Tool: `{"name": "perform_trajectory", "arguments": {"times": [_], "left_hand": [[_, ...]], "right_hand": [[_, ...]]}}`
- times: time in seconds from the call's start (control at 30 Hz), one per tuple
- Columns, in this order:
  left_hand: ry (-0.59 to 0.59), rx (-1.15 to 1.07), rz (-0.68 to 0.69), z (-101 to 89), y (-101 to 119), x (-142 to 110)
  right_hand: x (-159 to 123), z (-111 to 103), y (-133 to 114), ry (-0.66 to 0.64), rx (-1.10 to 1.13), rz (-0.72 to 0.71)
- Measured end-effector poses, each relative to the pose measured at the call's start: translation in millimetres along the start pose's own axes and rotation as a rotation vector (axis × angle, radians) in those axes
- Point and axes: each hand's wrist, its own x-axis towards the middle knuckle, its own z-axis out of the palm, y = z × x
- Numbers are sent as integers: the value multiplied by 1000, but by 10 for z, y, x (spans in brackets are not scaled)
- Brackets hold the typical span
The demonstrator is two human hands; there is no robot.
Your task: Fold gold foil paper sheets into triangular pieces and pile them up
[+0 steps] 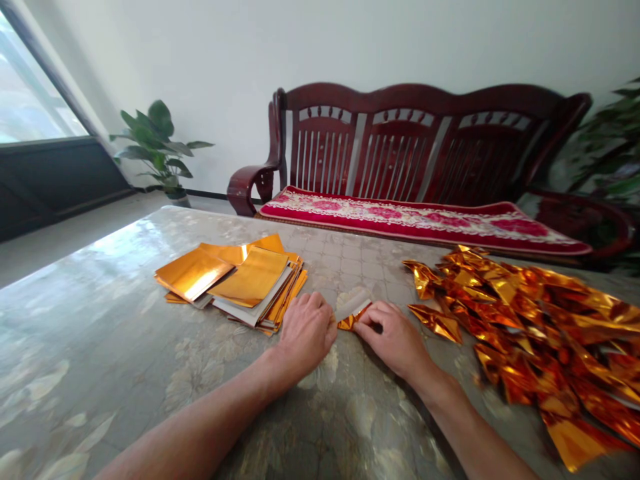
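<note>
Between my two hands is a small sheet of gold foil paper (356,312), its near edge folded over in gold and its pale grey side showing behind. My left hand (309,327) is closed at the sheet's left end, fingers curled and partly hidden from me. At the right end, my right hand (393,333) pinches the gold fold between thumb and forefinger. Just left of my left hand lies a loose stack of flat gold foil sheets (255,277). A heap of folded gold foil pieces (530,320) spreads to the right of my right hand.
A patterned, glossy cover lies over the table (165,373). Beyond its far edge stands a dark red wooden bench (415,143) with a red floral seat cover (385,212). Potted plants stand at the back left (157,143) and far right (610,143).
</note>
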Motion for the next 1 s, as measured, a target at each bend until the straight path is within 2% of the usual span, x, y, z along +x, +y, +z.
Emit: {"name": "perform_trajectory", "arguments": {"times": [0.33, 0.73, 1.0], "left_hand": [[25, 3, -10, 17, -8, -2], [21, 18, -20, -1, 14, 0], [27, 38, -30, 7, 12, 0]], "right_hand": [[-4, 57, -62, 39, -165, 49], [17, 22, -61, -20, -170, 86], [19, 31, -78, -10, -216, 94]]}}
